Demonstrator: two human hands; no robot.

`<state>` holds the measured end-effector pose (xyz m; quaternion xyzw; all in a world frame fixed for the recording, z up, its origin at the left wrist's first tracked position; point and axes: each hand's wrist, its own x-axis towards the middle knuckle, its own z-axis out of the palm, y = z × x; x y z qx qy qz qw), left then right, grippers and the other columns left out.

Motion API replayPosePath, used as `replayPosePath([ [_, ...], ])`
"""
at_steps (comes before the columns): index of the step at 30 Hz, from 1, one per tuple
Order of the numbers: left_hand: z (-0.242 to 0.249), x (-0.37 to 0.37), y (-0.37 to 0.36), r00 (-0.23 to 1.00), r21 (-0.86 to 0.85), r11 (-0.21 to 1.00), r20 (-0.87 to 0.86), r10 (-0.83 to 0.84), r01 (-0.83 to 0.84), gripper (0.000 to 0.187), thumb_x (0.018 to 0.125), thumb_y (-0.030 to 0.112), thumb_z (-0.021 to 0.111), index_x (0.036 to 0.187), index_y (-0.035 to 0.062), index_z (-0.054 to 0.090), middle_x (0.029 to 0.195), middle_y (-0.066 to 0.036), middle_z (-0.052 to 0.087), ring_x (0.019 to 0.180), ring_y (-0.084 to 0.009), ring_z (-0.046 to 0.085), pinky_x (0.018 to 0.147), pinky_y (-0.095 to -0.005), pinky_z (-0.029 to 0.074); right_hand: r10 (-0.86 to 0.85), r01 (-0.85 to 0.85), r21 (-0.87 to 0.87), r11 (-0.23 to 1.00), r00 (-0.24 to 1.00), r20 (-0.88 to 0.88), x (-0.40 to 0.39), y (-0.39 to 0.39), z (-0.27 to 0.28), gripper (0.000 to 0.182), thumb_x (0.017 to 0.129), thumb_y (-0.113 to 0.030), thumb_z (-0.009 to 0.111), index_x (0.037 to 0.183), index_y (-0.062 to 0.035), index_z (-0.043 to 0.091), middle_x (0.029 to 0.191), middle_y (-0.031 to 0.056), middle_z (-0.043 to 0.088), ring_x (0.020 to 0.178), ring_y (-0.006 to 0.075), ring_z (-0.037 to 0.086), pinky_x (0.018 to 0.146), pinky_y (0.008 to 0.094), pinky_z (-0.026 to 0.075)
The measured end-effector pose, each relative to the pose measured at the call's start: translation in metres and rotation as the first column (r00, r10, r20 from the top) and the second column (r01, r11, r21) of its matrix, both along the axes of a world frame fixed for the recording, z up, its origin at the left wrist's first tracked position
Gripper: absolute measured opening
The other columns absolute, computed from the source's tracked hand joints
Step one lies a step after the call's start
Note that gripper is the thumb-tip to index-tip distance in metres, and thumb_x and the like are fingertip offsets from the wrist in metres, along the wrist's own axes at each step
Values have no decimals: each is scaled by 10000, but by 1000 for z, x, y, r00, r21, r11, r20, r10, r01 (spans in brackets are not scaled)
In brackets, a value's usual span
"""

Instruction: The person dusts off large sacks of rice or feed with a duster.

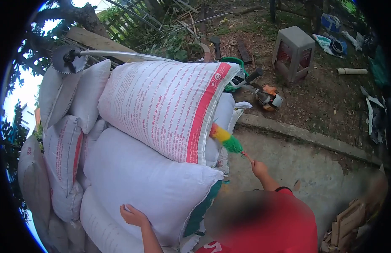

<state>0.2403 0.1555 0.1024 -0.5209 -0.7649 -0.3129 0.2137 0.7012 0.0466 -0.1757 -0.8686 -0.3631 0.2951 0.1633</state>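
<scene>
My right hand [258,168] is closed around the handle of a feather duster [231,142] with red, yellow and green bristles. The duster's red tip lies at the red-striped end of a white printed sack [157,105], which rests on top of the pile. My left hand [134,215], fingers loosely curved and holding nothing, is over a plain white sack [153,177] below the printed one. This lower sack bulges and has a green end [204,206].
More stuffed sacks [62,152] are stacked at the left. A brush cutter's blade [69,59] and shaft lie over the pile, its orange motor [269,97] on the ground behind. A grey stool [293,55], a concrete curb [305,135] and cardboard pieces [347,223] are to the right.
</scene>
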Motion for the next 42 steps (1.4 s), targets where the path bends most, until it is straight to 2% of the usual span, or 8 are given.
replayPosePath([
  [9,8,13,-1,997,-91,996,77,-9,16,429,884,302,361,1105,-49,467,1137,-208,475,1074,-325,432,895,-389,340,-194,193,74,978,981,9,25,36,-86,344,865,-315,385,883,-13,549,781,210,585,752,384,560,646,461,438],
  [14,12,27,-2,997,-127,992,-79,-12,2,387,883,239,383,1051,-91,496,1057,-257,511,988,-367,483,881,-407,363,-686,663,-188,724,720,-103,38,25,-129,343,866,-275,394,819,15,570,802,222,583,761,381,561,659,466,427],
  [20,4,11,1,996,-105,994,-89,-22,12,369,880,227,391,1041,-84,505,1049,-254,515,976,-370,485,867,-409,372,-288,326,228,917,939,-186,12,45,-59,388,873,-311,361,860,34,540,762,247,563,751,407,543,646,453,424],
  [24,10,17,-1,996,-125,992,-88,-28,17,365,879,226,391,1032,-82,512,1049,-253,515,971,-369,489,858,-412,377,-357,376,172,911,925,-129,29,84,-95,397,873,-326,363,829,30,533,757,239,566,754,409,539,639,443,419],
  [27,12,18,0,995,-89,996,-90,-37,29,369,882,234,388,1028,-80,517,1049,-253,515,968,-364,492,857,-413,376,-770,775,-226,591,457,-445,49,100,-140,403,871,-331,367,825,29,543,759,245,566,746,406,545,624,440,422],
  [32,-4,-5,3,999,-86,995,16,45,-43,401,894,282,348,1098,-39,474,1128,-184,485,1043,-313,456,875,-368,368,-448,481,177,858,872,-198,13,59,-57,419,877,-330,356,877,31,569,794,259,580,740,394,570,610,447,435],
  [34,-3,-7,0,1000,-70,997,23,18,-16,389,890,269,365,1079,-53,475,1115,-197,488,1035,-328,457,876,-380,363,-370,304,-229,925,859,-352,8,29,-108,380,880,-291,346,957,2,574,816,257,581,762,397,569,647,447,444],
  [42,3,-2,-3,1000,-52,998,14,24,-24,335,867,234,397,1072,-14,489,1130,-162,494,1054,-306,453,871,-383,349,-295,307,104,946,948,-117,-39,-78,-31,281,874,-242,389,893,10,509,659,161,571,574,304,553,530,391,413],
])
